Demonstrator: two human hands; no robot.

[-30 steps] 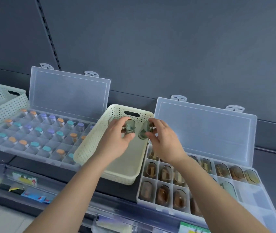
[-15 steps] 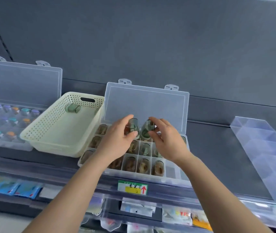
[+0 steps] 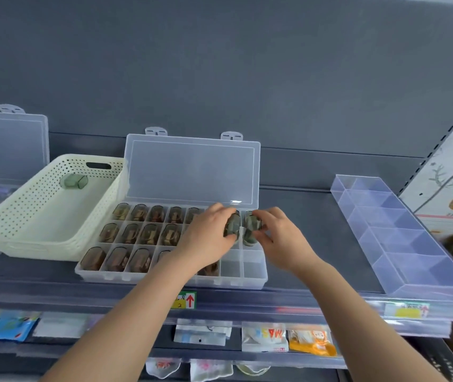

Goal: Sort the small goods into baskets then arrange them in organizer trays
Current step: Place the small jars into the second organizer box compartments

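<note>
My left hand (image 3: 209, 238) grips a small green capsule case (image 3: 232, 224), and my right hand (image 3: 277, 235) grips a second green case (image 3: 252, 224). Both hover over the right end of a clear organizer tray (image 3: 255, 274) with its lid up. Most of its cells hold brown cases (image 3: 142, 235); the two cells at the front right look bare. One more green case (image 3: 74, 181) lies in the cream perforated basket (image 3: 27, 232) just left of the tray.
Another open clear organizer (image 3: 7, 144) with coloured caps sits at the far left. A long clear divider tray (image 3: 401, 238) lies to the right on the grey shelf. Packets hang below the shelf edge (image 3: 247, 301).
Both hands carried the two green cases from the cream basket rightward and down to the right end of the organizer tray. The view panned right, revealing the divider tray.
</note>
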